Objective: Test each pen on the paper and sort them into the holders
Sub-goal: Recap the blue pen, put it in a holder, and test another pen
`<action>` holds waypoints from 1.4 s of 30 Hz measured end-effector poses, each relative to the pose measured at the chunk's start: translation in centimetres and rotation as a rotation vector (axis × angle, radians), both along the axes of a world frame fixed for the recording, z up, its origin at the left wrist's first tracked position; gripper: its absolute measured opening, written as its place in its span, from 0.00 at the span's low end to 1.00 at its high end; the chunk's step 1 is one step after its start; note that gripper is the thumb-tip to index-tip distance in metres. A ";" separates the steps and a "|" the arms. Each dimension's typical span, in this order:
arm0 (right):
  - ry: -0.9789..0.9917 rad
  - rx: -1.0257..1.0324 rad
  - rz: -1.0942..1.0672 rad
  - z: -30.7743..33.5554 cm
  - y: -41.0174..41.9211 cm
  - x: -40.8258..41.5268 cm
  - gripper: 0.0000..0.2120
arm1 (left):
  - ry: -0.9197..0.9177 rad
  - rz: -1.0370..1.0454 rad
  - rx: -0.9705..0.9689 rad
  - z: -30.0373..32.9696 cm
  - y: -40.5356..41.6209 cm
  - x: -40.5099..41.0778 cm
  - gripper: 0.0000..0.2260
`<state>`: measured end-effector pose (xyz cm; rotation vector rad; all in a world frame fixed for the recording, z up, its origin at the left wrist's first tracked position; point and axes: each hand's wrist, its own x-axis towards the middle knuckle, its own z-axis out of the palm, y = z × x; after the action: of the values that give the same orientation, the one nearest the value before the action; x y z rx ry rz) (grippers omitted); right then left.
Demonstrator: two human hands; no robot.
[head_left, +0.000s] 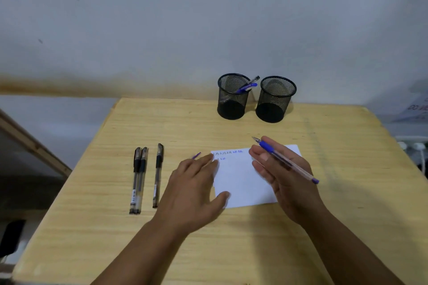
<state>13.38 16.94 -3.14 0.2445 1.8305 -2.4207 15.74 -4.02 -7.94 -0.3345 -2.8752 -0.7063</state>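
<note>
**On the desk: blue pen up, paper pinned**

Over at the left of the wooden table point(231, 238), three black pens are lined up lengthwise: a touching pair point(138, 180) and a single black pen point(158, 174) just beside them, caps pointing away from the person. Moving right, a small purple piece point(196, 155) peeks out on the tabletop just past the left fingertips; what it is can't be made out. Next, the left hand point(194, 190) lies palm down, fingers spread and flat, fingertips and thumb resting on the left edge of the white paper point(243, 183), gripping nothing. Two short lines of scribbles sit along the sheet's far-left corner. Back by the wall, the left mesh holder point(232, 99) carries a few pens point(247, 86) leaning to its right rim, blue among them; the right mesh holder point(275, 102) stands just beside it, contents not discernible. Now the right hand point(284, 176) hovers above the paper's right side, fingers loosely extended, with the blue pen point(286, 161) pinched between thumb and fingers, uncapped tip aimed towards the holders, clear of the sheet.
</note>
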 end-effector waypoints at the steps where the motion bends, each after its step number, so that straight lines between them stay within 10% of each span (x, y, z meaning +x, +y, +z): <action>1: 0.009 0.096 -0.038 -0.2 -0.3 -0.2 0.13 | -0.010 0.006 -0.004 -0.1 0.0 0.0 0.31; 12: 0.167 0.716 -0.033 -1.5 -2.5 -2.6 0.04 | -0.050 0.058 -0.055 -0.3 0.3 -0.4 0.29; 42: 0.141 0.912 0.007 -3.7 -3.6 -3.6 0.05 | -0.043 0.051 -0.100 -0.4 0.3 -0.7 0.27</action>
<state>9.82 13.34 -6.85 0.1187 2.8528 -1.4477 15.02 -3.76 -8.38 -0.2600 -2.9550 -0.5700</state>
